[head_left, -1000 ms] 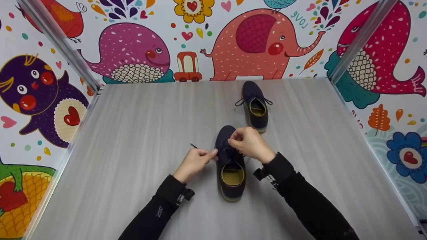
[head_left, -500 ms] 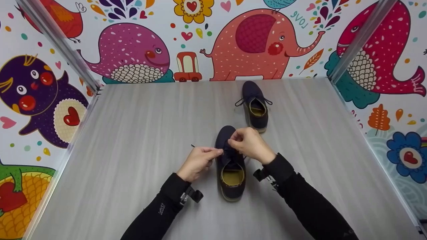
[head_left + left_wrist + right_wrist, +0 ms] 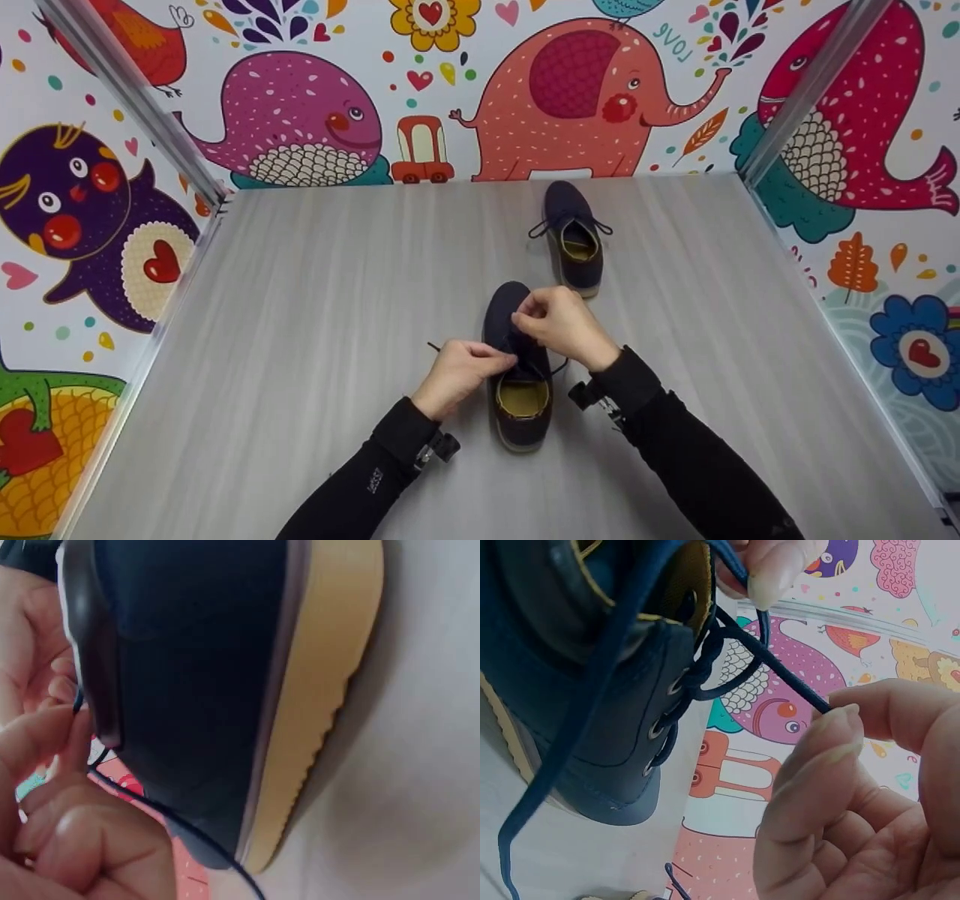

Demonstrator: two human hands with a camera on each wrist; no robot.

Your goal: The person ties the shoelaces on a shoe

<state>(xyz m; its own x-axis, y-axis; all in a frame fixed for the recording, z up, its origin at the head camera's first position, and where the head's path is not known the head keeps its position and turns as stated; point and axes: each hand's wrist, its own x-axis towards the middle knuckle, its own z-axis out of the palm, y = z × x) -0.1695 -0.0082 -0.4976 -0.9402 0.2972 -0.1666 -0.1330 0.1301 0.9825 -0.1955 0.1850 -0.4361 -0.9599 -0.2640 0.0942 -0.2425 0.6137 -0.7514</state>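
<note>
A navy lace-up shoe [image 3: 523,433] with a tan sole stands on the grey floor, toe pointing away. Over its lacing my right hand [image 3: 564,327] pinches a dark blue shoelace [image 3: 795,682] between thumb and finger, drawing that strand straight in the right wrist view. My left hand [image 3: 463,373] reaches over the shoe's left side and pinches a looped part of the lace, its fingertips [image 3: 774,574] near the shoe's collar. One long lace length hangs across the shoe's side in the right wrist view. Another trails past the sole in the left wrist view.
A matching navy shoe [image 3: 564,201], its laces tied in a bow, stands farther back, just right of the first. Cartoon-printed panels [image 3: 315,120] border the floor [image 3: 337,262] at the back and sides, with metal rails [image 3: 135,97] at the corners.
My left hand has moved right, from the shoe's left edge to over its tongue, closer to the opening. A lace strand now shows at the shoe's right side. My right hand has barely moved.
</note>
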